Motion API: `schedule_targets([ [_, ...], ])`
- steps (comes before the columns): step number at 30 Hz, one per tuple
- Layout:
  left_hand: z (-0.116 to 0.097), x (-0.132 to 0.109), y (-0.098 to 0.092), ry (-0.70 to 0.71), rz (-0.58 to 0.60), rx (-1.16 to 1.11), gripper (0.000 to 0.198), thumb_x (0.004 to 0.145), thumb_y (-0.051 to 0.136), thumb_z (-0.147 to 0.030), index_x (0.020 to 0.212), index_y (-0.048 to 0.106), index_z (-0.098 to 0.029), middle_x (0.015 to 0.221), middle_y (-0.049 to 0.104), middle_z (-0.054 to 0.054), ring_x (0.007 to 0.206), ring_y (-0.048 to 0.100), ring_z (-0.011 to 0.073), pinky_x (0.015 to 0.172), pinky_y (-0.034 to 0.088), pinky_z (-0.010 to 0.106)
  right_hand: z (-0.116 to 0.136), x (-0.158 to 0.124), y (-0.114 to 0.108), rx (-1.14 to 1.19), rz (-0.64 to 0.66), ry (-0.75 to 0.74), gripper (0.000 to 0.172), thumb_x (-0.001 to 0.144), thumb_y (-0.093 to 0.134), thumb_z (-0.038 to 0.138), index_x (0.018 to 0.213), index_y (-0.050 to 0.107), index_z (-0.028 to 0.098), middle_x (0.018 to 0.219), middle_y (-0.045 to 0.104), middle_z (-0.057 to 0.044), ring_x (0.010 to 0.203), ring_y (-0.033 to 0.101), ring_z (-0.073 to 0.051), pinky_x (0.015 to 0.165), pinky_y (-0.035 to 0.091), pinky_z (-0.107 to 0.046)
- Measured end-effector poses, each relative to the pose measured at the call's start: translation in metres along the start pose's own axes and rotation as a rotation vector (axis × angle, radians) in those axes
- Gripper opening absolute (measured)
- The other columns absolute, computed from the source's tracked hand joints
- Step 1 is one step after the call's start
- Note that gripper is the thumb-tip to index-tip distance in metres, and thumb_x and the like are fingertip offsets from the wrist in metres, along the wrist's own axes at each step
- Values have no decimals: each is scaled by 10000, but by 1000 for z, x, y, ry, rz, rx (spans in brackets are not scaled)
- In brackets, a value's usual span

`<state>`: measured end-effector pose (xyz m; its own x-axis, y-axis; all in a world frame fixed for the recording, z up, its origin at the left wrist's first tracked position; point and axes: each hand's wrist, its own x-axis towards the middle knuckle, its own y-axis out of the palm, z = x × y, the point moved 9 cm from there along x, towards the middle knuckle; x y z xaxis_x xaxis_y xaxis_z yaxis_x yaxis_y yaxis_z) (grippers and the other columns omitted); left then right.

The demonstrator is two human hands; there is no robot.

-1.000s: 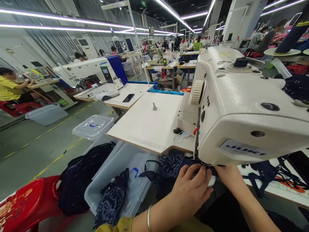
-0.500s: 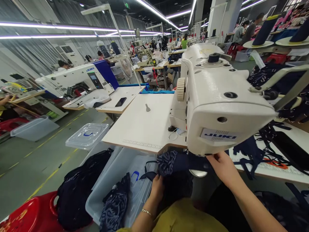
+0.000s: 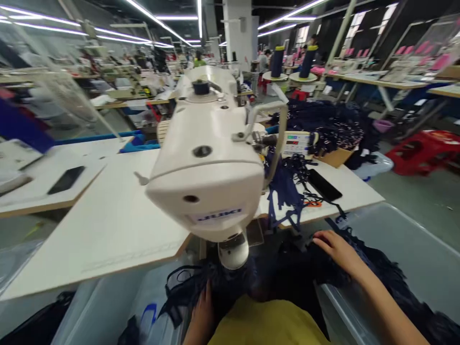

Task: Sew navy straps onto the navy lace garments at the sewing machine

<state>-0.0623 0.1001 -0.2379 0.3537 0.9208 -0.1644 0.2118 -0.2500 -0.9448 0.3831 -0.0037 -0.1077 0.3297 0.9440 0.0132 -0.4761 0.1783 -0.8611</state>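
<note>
Your right hand (image 3: 333, 248) has dropped from the sewing machine (image 3: 212, 163) onto the dark fabric (image 3: 287, 270), fingers flat; your left hand (image 3: 202, 314) hides its fingers. Picking a piece likely needs a pinch.

Dark navy fabric (image 3: 287, 268): a limp, crumpled heap across the lap, just below the white sewing machine head (image 3: 208, 191) and the table's front edge (image 3: 108, 239). The left end trails thin looped straps (image 3: 179, 282) over a clear plastic bin (image 3: 108, 311), with the left hand (image 3: 203, 311) on it there. The right end runs into the grey bin (image 3: 402, 244), with the right hand (image 3: 334, 247) resting palm-down on top. Blur hides any print and seams.
</note>
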Motion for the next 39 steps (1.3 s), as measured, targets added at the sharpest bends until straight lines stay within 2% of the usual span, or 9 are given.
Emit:
schedule_targets([
  [4,-11,11,14,31,115,30,528,756,324,-55,1190,622,-88,1032,676,208,899,692,322,733,533,414,-72,-19,-7,-136,-146,80,254,773,582,442,780,699,217,977,692,-134,916,628,-325,802,485,-473],
  [10,-31,34,-33,116,150,-69,445,872,280,-159,1161,616,-125,1199,608,203,1071,613,333,912,439,507,-95,-29,-10,-96,-214,12,224,820,533,370,809,713,236,951,716,-88,923,654,-284,871,482,-432],
  [17,-126,24,-67,340,277,-421,387,910,347,-265,1180,618,-202,1237,611,109,1164,556,252,1020,392,397,-119,-55,-96,4,-443,184,354,895,386,428,981,673,240,1028,697,-153,1012,647,-287,849,490,-390],
  [22,-198,-10,-70,481,573,-707,430,972,333,-439,1148,662,-226,1106,692,46,1018,640,202,914,478,320,-67,-79,-147,100,-529,231,322,898,433,475,992,651,256,905,697,-119,819,666,-229,711,505,-325],
  [27,-251,-54,-51,292,1212,-1584,747,818,437,-758,1086,695,-111,1076,686,163,1037,635,309,941,445,449,71,-71,-111,417,-413,-167,260,918,481,448,934,638,241,969,672,-76,901,642,-234,782,518,-319],
  [29,-240,-35,-48,113,1042,-1863,717,721,607,-740,1062,688,-114,1060,682,158,1001,640,313,903,470,449,114,-65,-78,466,-208,-302,231,950,439,374,918,626,243,922,648,-57,900,629,-207,784,508,-282],
  [31,-206,-8,-51,-16,696,-1969,562,749,685,-612,1075,668,-155,1057,678,104,917,657,233,819,519,342,132,-59,-47,475,-29,-334,246,967,398,327,896,617,240,844,625,-41,821,626,-179,729,506,-245],
  [35,-120,21,-77,-196,129,-2034,284,791,735,-300,1043,647,-200,952,657,-7,627,585,25,613,479,88,119,-45,-3,356,127,-284,227,949,453,350,949,658,252,856,668,-36,853,646,-191,764,521,-246],
  [39,-77,9,-112,-223,-156,-1949,220,756,771,-271,935,655,-218,783,589,-69,428,457,-26,431,413,47,128,-32,32,229,249,-274,263,909,532,424,1057,689,274,1050,699,-58,1000,642,-241,918,497,-342],
])
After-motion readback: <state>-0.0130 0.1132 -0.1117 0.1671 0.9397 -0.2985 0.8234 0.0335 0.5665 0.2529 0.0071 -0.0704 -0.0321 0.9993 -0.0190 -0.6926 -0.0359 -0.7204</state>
